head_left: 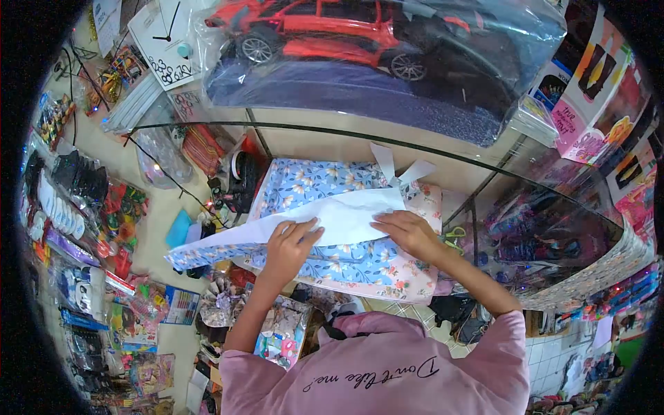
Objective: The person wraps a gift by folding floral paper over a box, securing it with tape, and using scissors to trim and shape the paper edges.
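Observation:
Blue floral wrapping paper (325,176) lies in front of me, with a long flap folded over so its white underside (346,214) faces up. My left hand (292,243) is closed at the flap's near edge, thumb and fingers on the paper. On the right part of the same edge, my right hand (407,232) presses with its fingers together on the paper. Pink floral wrapping paper (415,277) shows beneath the blue. Cut white paper strips (404,169) stick up at the far edge. What lies under the flap is hidden.
A red toy car (332,34) in a plastic-covered box sits beyond a glass edge (311,126). A black tape dispenser (242,180) stands left of the paper, green-handled scissors (454,234) to its right. Packaged goods (131,297) cover the left side.

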Demonstrator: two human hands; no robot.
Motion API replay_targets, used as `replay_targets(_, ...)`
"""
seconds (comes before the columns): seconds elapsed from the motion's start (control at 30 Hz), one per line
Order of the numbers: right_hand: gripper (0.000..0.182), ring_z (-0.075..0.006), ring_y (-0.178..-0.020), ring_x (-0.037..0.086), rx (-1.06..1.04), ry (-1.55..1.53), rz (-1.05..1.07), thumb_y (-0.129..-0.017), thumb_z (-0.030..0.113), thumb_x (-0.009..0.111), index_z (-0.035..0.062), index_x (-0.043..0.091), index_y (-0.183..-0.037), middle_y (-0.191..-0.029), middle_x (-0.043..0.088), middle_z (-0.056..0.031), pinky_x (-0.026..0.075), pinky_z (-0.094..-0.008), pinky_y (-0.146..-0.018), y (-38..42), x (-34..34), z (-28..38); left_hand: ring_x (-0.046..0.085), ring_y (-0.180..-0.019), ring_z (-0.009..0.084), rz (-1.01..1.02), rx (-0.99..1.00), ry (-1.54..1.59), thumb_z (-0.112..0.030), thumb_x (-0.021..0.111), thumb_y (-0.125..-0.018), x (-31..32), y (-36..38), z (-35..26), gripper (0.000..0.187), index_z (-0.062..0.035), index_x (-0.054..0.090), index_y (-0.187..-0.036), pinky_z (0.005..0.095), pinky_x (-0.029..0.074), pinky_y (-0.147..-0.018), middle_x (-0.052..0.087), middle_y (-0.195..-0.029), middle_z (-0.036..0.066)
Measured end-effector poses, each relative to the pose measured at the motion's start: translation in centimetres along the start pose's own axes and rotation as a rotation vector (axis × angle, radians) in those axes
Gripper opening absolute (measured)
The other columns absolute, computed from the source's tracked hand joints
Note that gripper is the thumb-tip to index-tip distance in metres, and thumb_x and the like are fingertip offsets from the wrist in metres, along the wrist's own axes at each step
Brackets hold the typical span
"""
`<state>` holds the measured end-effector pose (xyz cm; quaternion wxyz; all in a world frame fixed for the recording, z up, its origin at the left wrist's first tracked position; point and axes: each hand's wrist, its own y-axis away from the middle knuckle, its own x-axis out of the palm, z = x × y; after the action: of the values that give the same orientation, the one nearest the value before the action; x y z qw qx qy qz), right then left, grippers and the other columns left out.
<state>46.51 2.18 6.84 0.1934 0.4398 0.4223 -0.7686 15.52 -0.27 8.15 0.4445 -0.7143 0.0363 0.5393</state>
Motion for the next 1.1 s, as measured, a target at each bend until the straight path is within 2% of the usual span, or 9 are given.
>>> replay_targets(0.2, 0.037, -0.0258, -0.112, 0.059, 0.022, -0.24, 0.177, -0.084, 0.012, 0.062, 0.0095, 0.063, -0.12, -0.124, 0.062, -0.0062, 0.042, -0.0406, -0.099, -0.1, -2.1, -2.3, 0.067, -0.095, 0.0213, 0.191, 0.017, 0.003, -0.009, 0.058, -0.078, -0.6, 0.7, -0.2, 0.032, -0.0122, 0.069, -0.108, 0.0372, 0.048, -0.093, 0.068, -0.11, 0.009)
replay_targets(0.37, 0.027, -0.0252, -0.101, 0.065, 0.1, -0.391, 0.177, -0.084, 0.014, 0.067, 0.0069, 0.069, -0.11, -0.113, 0.068, -0.0091, 0.047, -0.0378, -0.093, -1.8, -3.5, -4.1, 0.067, -0.098, 0.0217, 0.287, 0.01, 0.092, -0.01, 0.056, -0.082, -0.2, 0.5, 0.1, 0.031, -0.0127, 0.068, -0.11, 0.04, 0.044, -0.102, 0.069, -0.107, 0.01)
replay_targets(0.57, 0.023, -0.018, -0.099, 0.066, 0.293, -0.63, 0.232, -0.085, 0.014, 0.069, 0.0061, 0.07, -0.107, -0.11, 0.069, -0.0087, 0.05, -0.0321, -0.09, -1.7, -3.6, -6.9, 0.067, -0.089, 0.0282, 0.47, -0.208, 0.326, -0.021, 0.055, -0.092, -0.9, -0.2, 1.4, 0.023, -0.0119, 0.069, -0.108, 0.0408, 0.053, -0.082, 0.07, -0.096, 0.014)
replay_targets(0.67, 0.022, -0.018, -0.098, 0.066, 0.563, -0.686, 0.335, -0.085, 0.013, 0.067, 0.0056, 0.071, -0.105, -0.109, 0.07, -0.0081, 0.049, -0.0314, -0.091, -2.0, -4.2, -6.5, 0.066, -0.078, 0.0321, 0.458, -0.223, 0.419, -0.024, 0.056, -0.093, -1.2, -1.0, 2.0, 0.022, -0.0106, 0.069, -0.103, 0.0428, 0.051, -0.068, 0.068, -0.084, 0.016)
replay_targets(0.77, 0.02, -0.0168, -0.093, 0.065, 0.321, -0.67, 0.143, -0.086, 0.015, 0.066, 0.0066, 0.072, -0.104, -0.108, 0.07, -0.0076, 0.05, -0.0309, -0.087, -2.2, -4.4, -7.2, 0.063, -0.069, 0.0354, 0.394, -0.21, 0.455, -0.023, 0.059, -0.091, -1.0, -1.0, 3.1, 0.02, -0.0085, 0.07, -0.099, 0.0436, 0.048, -0.064, 0.065, -0.076, 0.018)
replay_targets(0.87, 0.022, -0.0169, -0.089, 0.064, 0.343, -0.714, 0.133, -0.087, 0.022, 0.066, 0.0079, 0.072, -0.104, -0.103, 0.071, -0.0086, 0.049, -0.0314, -0.08, -1.7, -4.3, -8.4, 0.063, -0.069, 0.0358, 0.441, -0.211, 0.521, -0.023, 0.059, -0.091, -1.3, -1.4, 3.8, 0.02, -0.0069, 0.069, -0.097, 0.0429, 0.048, -0.064, 0.065, -0.077, 0.019)
replay_targets(0.97, 0.025, -0.0165, -0.083, 0.062, 0.601, -0.478, 0.316, -0.088, 0.028, 0.067, 0.0086, 0.072, -0.103, -0.093, 0.071, -0.0087, 0.048, -0.0321, -0.073, -1.3, -4.7, -8.2, 0.063, -0.069, 0.0351, 0.471, -0.2, 0.544, -0.021, 0.059, -0.091, -1.2, -1.1, 4.2, 0.019, -0.0063, 0.069, -0.097, 0.0425, 0.048, -0.064, 0.065, -0.078, 0.019)
replay_targets(1.07, 0.027, -0.0162, -0.08, 0.06, 0.257, -0.475, 0.157, -0.088, 0.032, 0.067, 0.0076, 0.072, -0.1, -0.083, 0.067, -0.0076, 0.046, -0.0312, -0.072, -0.8, -3.7, -9.0, 0.063, -0.069, 0.035, 0.445, -0.19, 0.594, -0.02, 0.059, -0.091, -1.7, -1.4, 4.0, 0.018, -0.0052, 0.068, -0.098, 0.0415, 0.048, -0.064, 0.064, -0.079, 0.019)
replay_targets(1.1, 0.028, -0.0159, -0.08, 0.06, 0.353, -0.477, 0.166, -0.089, 0.032, 0.066, 0.0073, 0.072, -0.1, -0.083, 0.067, -0.0071, 0.046, -0.0309, -0.072, -0.5, -3.4, -9.0, 0.062, -0.068, 0.0348, 0.453, -0.191, 0.623, -0.02, 0.059, -0.091, -1.7, -1.4, 4.0, 0.019, -0.0046, 0.068, -0.098, 0.0409, 0.047, -0.063, 0.064, -0.078, 0.019)
